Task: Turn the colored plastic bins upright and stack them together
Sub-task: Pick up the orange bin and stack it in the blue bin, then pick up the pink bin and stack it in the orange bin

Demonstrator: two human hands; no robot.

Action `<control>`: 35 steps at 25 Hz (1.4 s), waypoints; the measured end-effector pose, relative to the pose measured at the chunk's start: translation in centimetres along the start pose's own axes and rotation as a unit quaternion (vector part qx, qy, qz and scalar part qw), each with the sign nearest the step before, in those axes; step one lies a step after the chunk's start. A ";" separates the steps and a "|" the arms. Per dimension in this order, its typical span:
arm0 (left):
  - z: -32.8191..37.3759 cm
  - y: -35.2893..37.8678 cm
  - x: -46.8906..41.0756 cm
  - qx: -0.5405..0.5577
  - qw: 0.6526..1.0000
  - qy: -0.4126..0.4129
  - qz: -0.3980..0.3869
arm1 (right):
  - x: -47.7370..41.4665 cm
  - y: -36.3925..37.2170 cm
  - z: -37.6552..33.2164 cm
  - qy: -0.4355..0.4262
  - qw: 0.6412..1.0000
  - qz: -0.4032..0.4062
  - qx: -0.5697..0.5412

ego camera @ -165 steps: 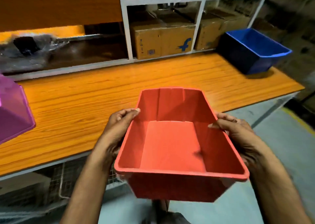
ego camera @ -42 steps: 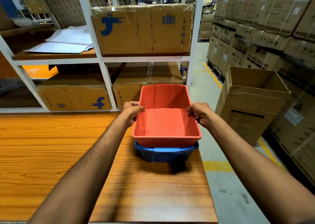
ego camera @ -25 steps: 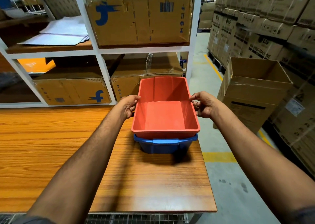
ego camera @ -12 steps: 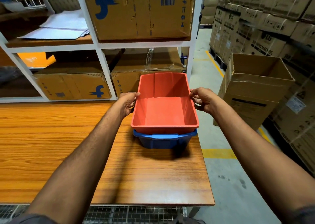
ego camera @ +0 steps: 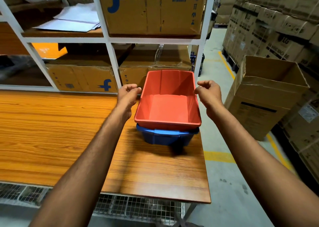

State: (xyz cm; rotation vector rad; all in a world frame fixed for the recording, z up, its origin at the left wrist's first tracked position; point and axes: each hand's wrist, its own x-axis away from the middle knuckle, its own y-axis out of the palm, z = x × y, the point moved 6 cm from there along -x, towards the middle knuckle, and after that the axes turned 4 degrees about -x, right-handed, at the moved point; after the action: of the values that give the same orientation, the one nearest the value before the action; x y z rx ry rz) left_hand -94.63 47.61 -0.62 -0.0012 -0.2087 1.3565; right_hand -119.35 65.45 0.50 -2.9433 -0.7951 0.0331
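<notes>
From my remote seat I see the red bin (ego camera: 168, 109) standing upright, nested inside the blue bin (ego camera: 165, 137), at the right end of the wooden table (ego camera: 51, 131). The red bin hides most of the blue one; only the blue rim and the near wall show under it.

The left hand (ego camera: 128, 95) is just beside the left rim of the red bin, fingers loosely curled and holding nothing. I cannot tell whether its fingertips touch the rim. The right hand (ego camera: 209, 95) is just beside the right rim, also loosely curled, with nothing in it, and a small gap shows between it and the plastic.

Behind the bins stands a white shelf rack (ego camera: 110, 40). The top carton (ego camera: 151, 9) is cut off by the frame edge; it has a blue logo, a barcode and handling symbols. The lower carton (ego camera: 81, 78) carries a blue "f" mark and a small label too blurred to read. 1 more carton (ego camera: 155, 60) is partly hidden behind the red bin.

At the right, the stacked cartons (ego camera: 283, 41) read "LG", with "MACHINE" below it. The open carton (ego camera: 264, 97) on the floor has a dark strip whose text I cannot read.
</notes>
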 end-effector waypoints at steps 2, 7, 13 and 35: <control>0.7 -0.9 2.2 -0.001 0.999 0.048 0.003 | 2.2 0.2 -1.1 -0.056 0.997 -0.051 0.003; -0.1 -4.8 9.1 -0.039 0.987 0.148 0.046 | 8.6 0.5 -2.3 -0.118 0.977 -0.179 0.017; -6.4 -10.3 19.1 -0.158 0.963 0.201 0.089 | 18.5 5.1 0.3 -0.099 0.935 -0.341 -0.003; -19.3 -56.4 29.1 -0.332 0.902 0.052 0.271 | 57.6 38.2 5.1 -0.099 0.804 -0.585 0.030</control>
State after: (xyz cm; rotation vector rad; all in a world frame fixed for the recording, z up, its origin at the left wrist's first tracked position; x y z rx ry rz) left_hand -31.34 65.99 -8.40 -0.7542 -0.6067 1.7713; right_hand -50.68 61.99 -8.03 -1.8930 -2.3736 0.2581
